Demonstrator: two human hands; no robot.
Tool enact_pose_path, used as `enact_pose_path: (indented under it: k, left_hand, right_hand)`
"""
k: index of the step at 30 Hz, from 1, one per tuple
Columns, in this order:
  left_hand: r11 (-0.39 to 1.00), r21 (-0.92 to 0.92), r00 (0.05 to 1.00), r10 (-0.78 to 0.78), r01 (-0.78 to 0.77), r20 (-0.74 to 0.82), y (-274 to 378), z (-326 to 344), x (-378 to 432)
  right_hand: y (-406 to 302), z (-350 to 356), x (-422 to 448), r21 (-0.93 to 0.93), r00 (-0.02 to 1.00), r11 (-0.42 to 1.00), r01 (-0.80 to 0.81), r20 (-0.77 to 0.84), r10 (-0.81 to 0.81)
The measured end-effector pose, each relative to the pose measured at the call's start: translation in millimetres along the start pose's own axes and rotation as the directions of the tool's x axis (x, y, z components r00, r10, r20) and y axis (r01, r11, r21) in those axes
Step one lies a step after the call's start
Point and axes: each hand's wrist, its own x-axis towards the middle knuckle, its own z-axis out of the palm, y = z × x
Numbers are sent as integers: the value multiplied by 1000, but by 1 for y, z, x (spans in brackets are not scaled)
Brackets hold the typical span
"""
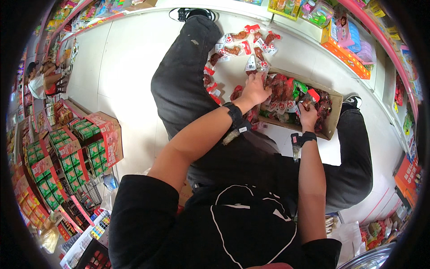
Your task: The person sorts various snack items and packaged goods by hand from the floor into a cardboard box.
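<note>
In front of me an open cardboard box (331,129) sits on the floor between my legs, filled with clear packets of reddish-brown snack meat (277,90). My left hand (254,89) is at the box's left end, its fingers curled down by the packets there; whether it grips one is hidden. Inside the right part of the box, my right hand (308,117) has its fingers around a meat packet with a red end (313,95). More packets lie loose on the tiles beyond and left of the box, among them one with a brown piece (232,50).
Shelving with a white base (295,28) runs along the far side and right. An orange display box (347,53) stands on it. At left are stacked green packs (95,154) in red cartons, and farther off a seated person (40,80). My legs flank the box.
</note>
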Motion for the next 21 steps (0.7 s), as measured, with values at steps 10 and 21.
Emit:
enact_pose_path:
  k: [10,21]
  left_hand:
    - [994,111,995,-14,3,98,-7,12,3]
    - [988,154,981,-51,22,188,-10,20,14]
  right_hand:
    - [-32,3,7,-390,992,919,61,126,-12]
    - [-24,23,14,-166,973,959,230,45,-226]
